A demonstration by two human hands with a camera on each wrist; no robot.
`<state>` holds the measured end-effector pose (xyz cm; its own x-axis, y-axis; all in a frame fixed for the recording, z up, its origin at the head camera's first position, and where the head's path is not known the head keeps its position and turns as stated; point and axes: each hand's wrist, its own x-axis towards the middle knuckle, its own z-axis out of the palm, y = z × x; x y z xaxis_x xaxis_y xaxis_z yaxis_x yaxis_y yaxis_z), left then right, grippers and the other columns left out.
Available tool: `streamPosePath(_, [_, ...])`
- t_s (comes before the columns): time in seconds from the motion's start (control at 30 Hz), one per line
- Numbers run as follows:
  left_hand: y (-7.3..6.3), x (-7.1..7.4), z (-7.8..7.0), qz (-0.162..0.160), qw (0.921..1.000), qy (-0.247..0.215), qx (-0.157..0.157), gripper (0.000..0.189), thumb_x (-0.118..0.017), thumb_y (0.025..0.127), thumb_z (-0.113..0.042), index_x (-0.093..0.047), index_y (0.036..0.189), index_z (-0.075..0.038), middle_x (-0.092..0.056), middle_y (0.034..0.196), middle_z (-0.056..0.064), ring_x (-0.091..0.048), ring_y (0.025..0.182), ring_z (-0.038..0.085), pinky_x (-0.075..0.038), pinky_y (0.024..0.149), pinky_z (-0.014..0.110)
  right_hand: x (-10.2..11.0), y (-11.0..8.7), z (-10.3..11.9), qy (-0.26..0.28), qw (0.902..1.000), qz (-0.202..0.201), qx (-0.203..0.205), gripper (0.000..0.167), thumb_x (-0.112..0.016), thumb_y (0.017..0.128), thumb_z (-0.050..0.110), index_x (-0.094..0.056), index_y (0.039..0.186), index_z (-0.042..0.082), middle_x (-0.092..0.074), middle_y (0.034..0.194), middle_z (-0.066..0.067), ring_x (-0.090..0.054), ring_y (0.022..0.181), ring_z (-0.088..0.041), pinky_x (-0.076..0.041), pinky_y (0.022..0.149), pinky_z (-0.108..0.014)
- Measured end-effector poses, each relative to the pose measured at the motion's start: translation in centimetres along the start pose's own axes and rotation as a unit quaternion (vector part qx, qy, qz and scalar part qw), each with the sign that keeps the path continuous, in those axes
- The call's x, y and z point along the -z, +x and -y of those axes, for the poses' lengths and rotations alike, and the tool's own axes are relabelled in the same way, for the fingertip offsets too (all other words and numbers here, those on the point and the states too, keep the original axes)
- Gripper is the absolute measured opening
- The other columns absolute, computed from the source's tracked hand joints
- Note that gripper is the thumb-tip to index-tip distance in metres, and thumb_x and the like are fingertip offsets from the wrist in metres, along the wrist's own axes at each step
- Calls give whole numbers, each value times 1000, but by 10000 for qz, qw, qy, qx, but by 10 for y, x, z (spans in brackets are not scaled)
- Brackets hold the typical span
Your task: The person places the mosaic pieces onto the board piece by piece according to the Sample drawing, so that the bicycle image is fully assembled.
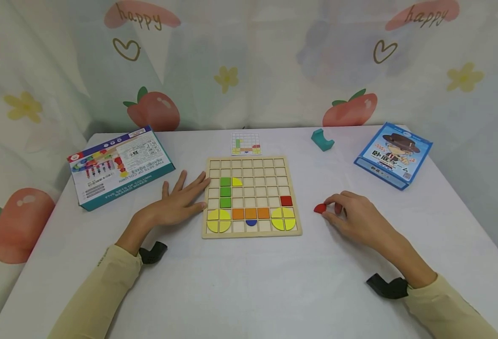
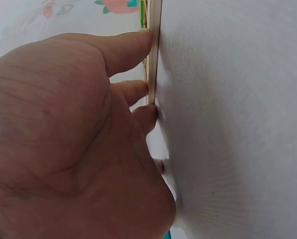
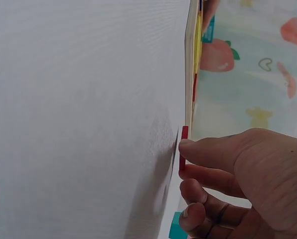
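Observation:
A wooden grid board lies mid-table with green, yellow, orange, blue and red tiles in its cells. Spread fingers of my left hand touch the board's left edge; the left wrist view shows the thumb and fingertips against that rim. Between thumb and index finger, my right hand pinches a small red piece just right of the board. In the right wrist view the red piece appears edge-on, close to the tabletop. A small printed pattern card lies behind the board.
A teal curved block lies at the back right. Beyond it, a blue box with a cartoon figure sits near the right edge. A larger white and teal box lies at the left. A printed curtain hangs behind the table.

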<state>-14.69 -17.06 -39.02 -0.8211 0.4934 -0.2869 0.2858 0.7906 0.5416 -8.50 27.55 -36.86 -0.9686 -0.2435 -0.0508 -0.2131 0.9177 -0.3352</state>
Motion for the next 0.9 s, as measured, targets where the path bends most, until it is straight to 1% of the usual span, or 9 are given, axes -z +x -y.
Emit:
streamPosePath(0.23, [-1,1,0,-13,10000,-8,-1,74,-50,110,-44,-15,172,-25,-1,182,4,25,164,44,24,118,80,0,9,10,100,9998,-44,141,31,-79,95,21,-74,124,9,-64,90,-5,-56,85,-20,-47,66,-26])
streamPosePath(0.4, [-1,1,0,-3,10000,-27,8,73,-50,110,-44,-15,172,-24,-1,182,4,25,164,43,24,118,80,-2,19,24,177,9997,8,175,29,-78,96,21,-75,124,12,-64,91,-5,-57,86,-21,-48,69,-28])
streamPosePath(0.57, [-1,1,-1,2,10000,-21,15,74,-50,110,-44,-15,172,-25,-1,182,4,25,164,43,24,118,80,-7,29,39,219,9991,14,361,29,-78,97,21,-75,124,12,-63,89,-4,-56,85,-20,-47,70,-29])
streamPosePath(0.73, [-1,1,-2,1,10000,-30,5,73,-50,110,-43,-15,172,-24,0,182,3,26,164,43,24,118,80,-13,39,50,253,9983,62,520,31,-78,97,24,-75,125,10,-62,89,-4,-54,82,-18,-45,68,-27])
streamPosePath(0.9, [-1,1,-2,9,10000,-23,1,73,-50,110,-43,-15,172,-24,0,182,3,26,164,43,24,118,79,-18,47,58,308,9969,48,717,33,-79,97,23,-74,125,7,-62,88,-4,-54,81,-17,-45,68,-27])
